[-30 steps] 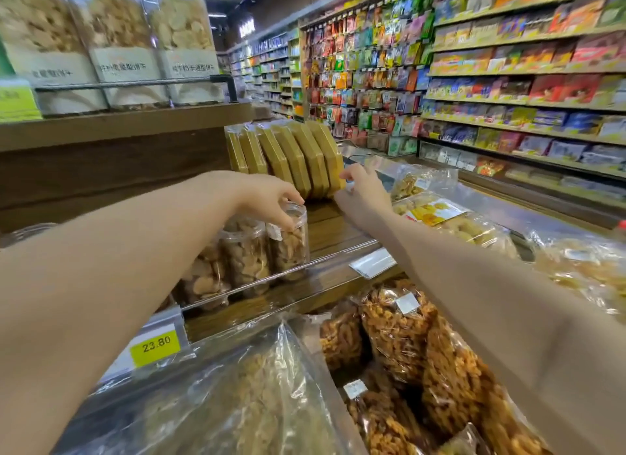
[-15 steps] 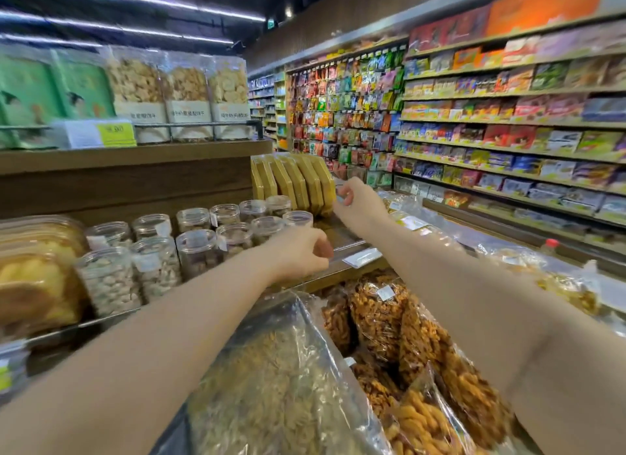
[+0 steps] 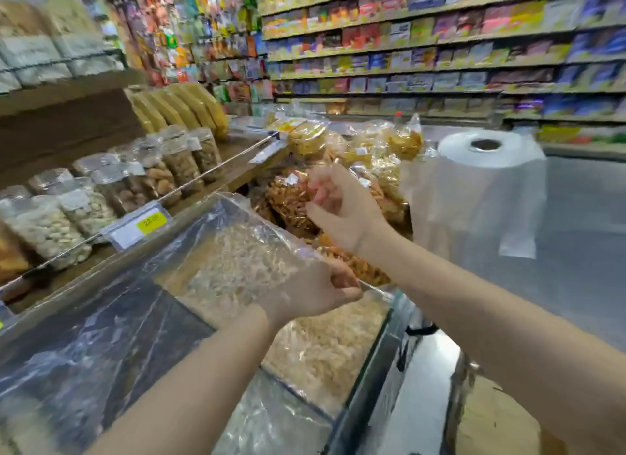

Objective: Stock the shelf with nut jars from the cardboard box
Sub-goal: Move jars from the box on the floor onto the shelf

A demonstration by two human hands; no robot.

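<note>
Clear nut jars [image 3: 169, 173] stand in rows on the wooden shelf [image 3: 237, 156] at the left, behind a thin metal rail. Both hands are off the shelf, over the bulk snack bins. My left hand [image 3: 315, 292] hovers at the edge of a clear bin lid, its fingers curled in with nothing held. Higher up, my right hand [image 3: 342, 210] is blurred, fingers loosely apart and empty, in front of bagged orange snacks. A brown cardboard surface [image 3: 498, 420] shows at the bottom right; what is in it is hidden.
A clear-lidded bin of pale snacks [image 3: 237, 271] lies under my left hand. Bags of fried snacks [image 3: 372, 149] fill the bin behind. A roll of plastic bags [image 3: 487, 149] stands at the right. Yellow packs [image 3: 183, 109] lean at the shelf's far end. A yellow price tag [image 3: 150, 221] hangs on the rail.
Both hands have pulled back from the shelf toward me. The left hand let go of a jar it set on the shelf. The view has swung right and down.
</note>
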